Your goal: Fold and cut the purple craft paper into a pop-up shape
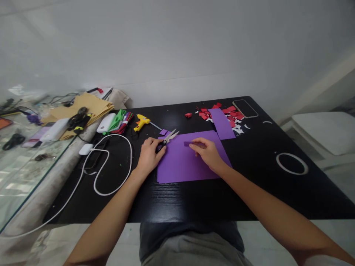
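My left hand [151, 153] is closed around the black handles of a pair of scissors [171, 136], whose blades stand apart and point away to the right. The hand rests at the left edge of a purple sheet of paper [183, 166] on the black table. Between the thumb and fingers of my right hand [205, 152] is a small dark purple piece of paper [187, 143], just above the sheet. Beyond the scissors lie small purple paper pieces [163, 132].
A yellow glue gun [142, 122], colored bundles [119, 122] and a white cable [130, 155] lie left. Back right are red paper scraps [233, 114], a purple strip [222, 123] and a phone [245, 108]. A white ring [292, 163] lies right, near a white chair [324, 133].
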The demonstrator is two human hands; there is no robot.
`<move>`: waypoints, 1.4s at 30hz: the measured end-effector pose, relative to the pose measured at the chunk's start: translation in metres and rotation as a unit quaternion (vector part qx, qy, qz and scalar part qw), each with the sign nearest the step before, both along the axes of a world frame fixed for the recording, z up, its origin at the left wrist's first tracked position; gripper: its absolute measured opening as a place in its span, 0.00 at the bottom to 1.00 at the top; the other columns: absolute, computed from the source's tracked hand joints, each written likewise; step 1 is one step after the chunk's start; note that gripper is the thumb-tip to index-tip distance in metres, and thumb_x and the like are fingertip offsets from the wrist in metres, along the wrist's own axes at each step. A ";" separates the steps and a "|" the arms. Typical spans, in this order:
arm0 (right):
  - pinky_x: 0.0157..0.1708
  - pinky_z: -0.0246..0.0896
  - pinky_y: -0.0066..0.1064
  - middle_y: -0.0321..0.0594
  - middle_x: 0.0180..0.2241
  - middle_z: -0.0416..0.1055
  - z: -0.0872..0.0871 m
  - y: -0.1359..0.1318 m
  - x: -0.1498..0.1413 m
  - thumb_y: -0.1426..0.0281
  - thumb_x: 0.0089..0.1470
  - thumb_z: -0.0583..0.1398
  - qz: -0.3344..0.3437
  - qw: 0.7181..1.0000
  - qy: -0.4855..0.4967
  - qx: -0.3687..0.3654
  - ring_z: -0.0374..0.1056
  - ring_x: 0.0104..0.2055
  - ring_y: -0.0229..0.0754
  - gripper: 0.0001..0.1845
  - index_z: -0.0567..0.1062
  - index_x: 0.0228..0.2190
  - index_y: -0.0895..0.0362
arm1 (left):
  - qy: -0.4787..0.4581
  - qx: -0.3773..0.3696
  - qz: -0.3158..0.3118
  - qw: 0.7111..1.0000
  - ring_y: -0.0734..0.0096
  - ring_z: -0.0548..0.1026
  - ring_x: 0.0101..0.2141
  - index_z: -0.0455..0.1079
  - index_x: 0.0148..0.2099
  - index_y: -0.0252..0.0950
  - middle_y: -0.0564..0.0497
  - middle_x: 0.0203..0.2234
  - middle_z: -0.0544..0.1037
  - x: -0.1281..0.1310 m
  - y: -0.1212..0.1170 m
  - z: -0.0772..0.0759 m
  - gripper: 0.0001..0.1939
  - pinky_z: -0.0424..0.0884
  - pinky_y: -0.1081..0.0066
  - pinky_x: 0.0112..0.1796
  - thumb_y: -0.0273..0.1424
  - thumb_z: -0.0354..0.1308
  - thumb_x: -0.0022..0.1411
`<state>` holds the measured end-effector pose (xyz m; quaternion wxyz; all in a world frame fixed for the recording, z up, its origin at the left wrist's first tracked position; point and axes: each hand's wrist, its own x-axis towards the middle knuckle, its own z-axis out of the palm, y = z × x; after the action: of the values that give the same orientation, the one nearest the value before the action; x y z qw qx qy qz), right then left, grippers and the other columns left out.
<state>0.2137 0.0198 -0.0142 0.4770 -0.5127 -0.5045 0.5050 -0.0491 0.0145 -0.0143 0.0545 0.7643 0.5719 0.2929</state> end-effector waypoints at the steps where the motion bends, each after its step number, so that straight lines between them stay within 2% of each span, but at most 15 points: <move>1: 0.29 0.61 0.34 0.33 0.26 0.72 0.000 0.000 0.000 0.61 0.46 0.70 0.001 1.000 -0.001 0.000 0.65 0.23 0.38 0.13 0.79 0.33 0.54 | -0.006 0.006 -0.001 1.000 0.54 0.75 0.45 0.77 0.55 0.36 0.43 0.42 0.76 0.000 -0.001 0.001 0.15 0.73 0.56 0.50 0.36 0.62 0.69; 5: 0.30 0.62 0.35 0.32 0.23 0.70 -0.001 0.000 0.000 0.61 0.47 0.70 0.002 1.000 -0.007 -0.003 0.65 0.23 0.39 0.12 0.79 0.33 0.54 | -0.025 0.020 -0.005 0.999 0.56 0.75 0.44 0.75 0.57 0.36 0.44 0.41 0.74 0.002 -0.003 0.005 0.16 0.74 0.57 0.48 0.35 0.60 0.71; 11: 0.30 0.62 0.35 0.34 0.25 0.72 -0.002 0.000 0.000 0.60 0.46 0.70 0.004 1.000 -0.009 -0.003 0.65 0.24 0.39 0.13 0.79 0.33 0.54 | -0.033 0.017 -0.008 0.999 0.57 0.75 0.43 0.73 0.59 0.35 0.44 0.41 0.73 0.002 -0.004 0.004 0.16 0.74 0.56 0.49 0.33 0.58 0.72; 21: 0.29 0.61 0.34 0.33 0.23 0.71 0.002 -0.002 -0.001 0.59 0.46 0.70 0.002 1.000 -0.007 -0.007 0.65 0.24 0.39 0.14 0.79 0.33 0.54 | -0.032 0.018 0.028 0.999 0.56 0.76 0.43 0.72 0.57 0.34 0.43 0.42 0.72 -0.001 -0.002 0.001 0.15 0.75 0.56 0.49 0.32 0.56 0.72; 28: 0.31 0.64 0.36 0.32 0.20 0.70 0.006 -0.004 0.000 0.60 0.47 0.70 0.001 1.000 -0.004 -0.019 0.68 0.24 0.41 0.14 0.78 0.34 0.54 | -0.017 0.023 0.080 0.996 0.54 0.75 0.44 0.72 0.57 0.34 0.42 0.42 0.71 -0.011 0.006 -0.002 0.15 0.75 0.53 0.52 0.32 0.56 0.71; 35: 0.33 0.71 0.38 0.36 0.26 0.76 0.003 -0.003 -0.001 0.60 0.47 0.70 0.014 0.999 0.024 -0.028 0.73 0.27 0.42 0.15 0.78 0.34 0.54 | 0.026 0.004 0.149 0.988 0.46 0.76 0.47 0.74 0.53 0.34 0.39 0.43 0.73 -0.025 0.016 -0.007 0.14 0.73 0.48 0.53 0.34 0.56 0.69; 39: 0.32 0.72 0.37 0.37 0.29 0.77 -0.001 -0.001 -0.002 0.59 0.46 0.71 0.024 0.998 0.046 -0.024 0.74 0.29 0.42 0.16 0.77 0.34 0.54 | 0.054 -0.023 0.186 0.981 0.42 0.76 0.47 0.75 0.51 0.32 0.36 0.44 0.75 -0.031 0.019 -0.009 0.15 0.73 0.47 0.51 0.34 0.57 0.67; 42: 0.30 0.71 0.35 0.37 0.30 0.77 -0.002 -0.002 -0.002 0.60 0.45 0.72 0.041 0.997 0.055 -0.024 0.73 0.28 0.40 0.17 0.78 0.35 0.55 | 0.066 -0.040 0.203 0.976 0.42 0.77 0.46 0.76 0.49 0.33 0.36 0.44 0.76 -0.032 0.020 -0.008 0.14 0.74 0.48 0.50 0.35 0.58 0.66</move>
<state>0.2113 0.0181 -0.0162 0.4707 -0.4745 -0.4859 0.5632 -0.0807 0.0341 -0.0224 -0.0129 0.6473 0.7286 0.2235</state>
